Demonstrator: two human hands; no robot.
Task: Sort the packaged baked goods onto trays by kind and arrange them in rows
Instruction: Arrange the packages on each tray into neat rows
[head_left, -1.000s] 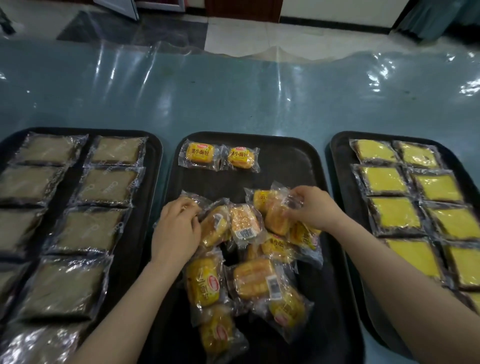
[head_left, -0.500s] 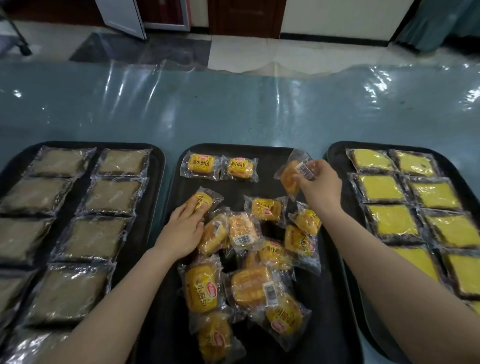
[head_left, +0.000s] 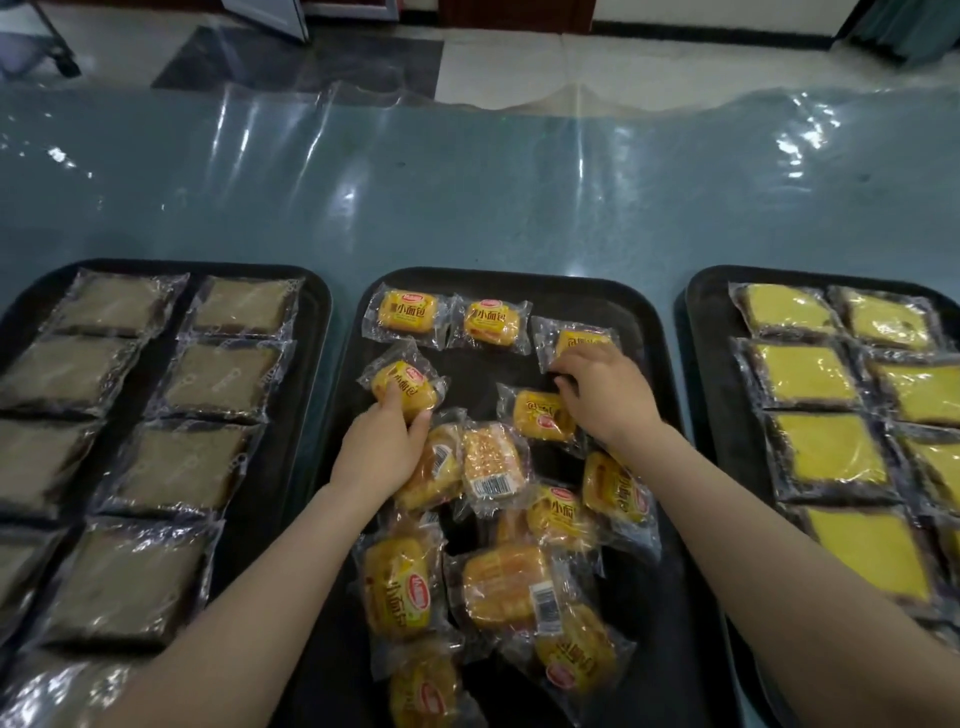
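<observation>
left hand: fingers curling round a bun pack, starting row two just under the top row
right hand: fingers pressing flat on the third pack, which was up in the air half a second ago
pile: sitting behind both wrists on the middle tray, still unsorted
</observation>
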